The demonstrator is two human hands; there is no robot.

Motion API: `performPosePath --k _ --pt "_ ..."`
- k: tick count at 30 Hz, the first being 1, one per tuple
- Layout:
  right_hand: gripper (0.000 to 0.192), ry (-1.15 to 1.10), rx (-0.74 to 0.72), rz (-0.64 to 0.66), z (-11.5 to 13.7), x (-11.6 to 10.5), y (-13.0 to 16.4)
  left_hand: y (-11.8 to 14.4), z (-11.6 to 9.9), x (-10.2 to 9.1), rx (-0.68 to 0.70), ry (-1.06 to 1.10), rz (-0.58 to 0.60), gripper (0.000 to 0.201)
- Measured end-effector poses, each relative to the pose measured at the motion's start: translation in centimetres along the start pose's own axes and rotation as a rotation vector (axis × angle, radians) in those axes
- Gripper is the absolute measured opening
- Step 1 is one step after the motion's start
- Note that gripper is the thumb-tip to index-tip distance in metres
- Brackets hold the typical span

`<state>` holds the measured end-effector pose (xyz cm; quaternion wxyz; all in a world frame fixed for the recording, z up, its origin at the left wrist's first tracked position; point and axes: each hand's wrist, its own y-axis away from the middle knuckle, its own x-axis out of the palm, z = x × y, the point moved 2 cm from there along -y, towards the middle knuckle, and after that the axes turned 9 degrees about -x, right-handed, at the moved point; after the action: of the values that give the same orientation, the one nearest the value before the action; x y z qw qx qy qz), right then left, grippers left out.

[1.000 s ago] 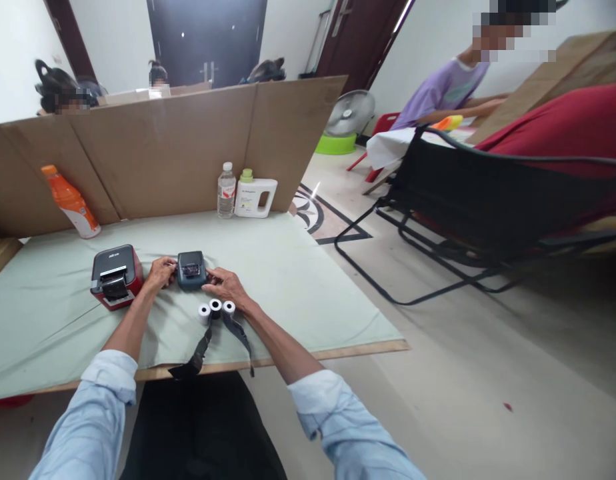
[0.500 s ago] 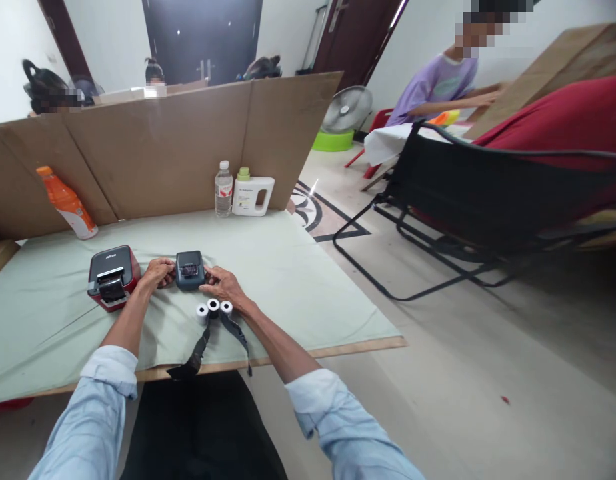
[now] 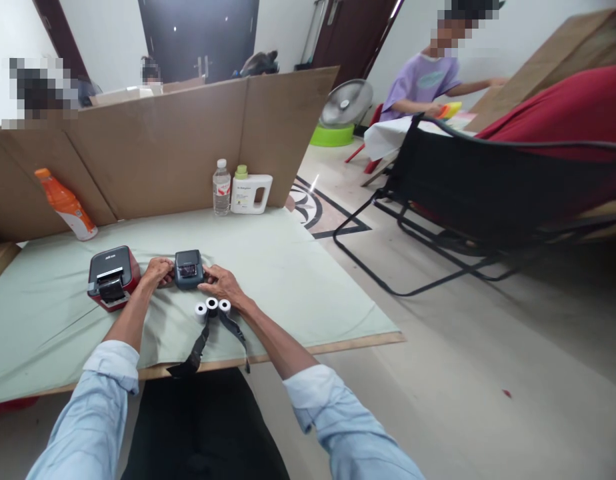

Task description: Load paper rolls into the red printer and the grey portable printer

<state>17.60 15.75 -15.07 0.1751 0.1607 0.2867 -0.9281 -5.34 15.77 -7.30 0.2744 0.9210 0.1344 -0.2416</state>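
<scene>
A small dark portable printer with a clear window on top rests on the cloth between my hands. My left hand is closed with its fingertips at the printer's left side. On the opposite side, my right hand grips the right edge between thumb and fingers. Just below it stand three small rolls with white rims, and dark ribbon strips trail from them over the table's front edge. Left of my left hand sits a larger red and black printer, black film showing at its slot.
A cardboard panel closes off the table's back. Before it stand an orange bottle, a clear water bottle and a white jug. Right of the table are a black folding chair, a fan and a person in purple.
My hands keep their hold on the small printer, almost unmoved. The view has shifted slightly. The person at the right has lowered one hand to an orange and yellow object.
</scene>
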Motion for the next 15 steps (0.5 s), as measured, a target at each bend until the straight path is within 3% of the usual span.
performPosePath --k 15 --pt "0.053 -0.009 -0.02 -0.005 -0.2 0.1 0.0 -0.5 -0.1 -0.2 -0.008 0.047 0.021 0.01"
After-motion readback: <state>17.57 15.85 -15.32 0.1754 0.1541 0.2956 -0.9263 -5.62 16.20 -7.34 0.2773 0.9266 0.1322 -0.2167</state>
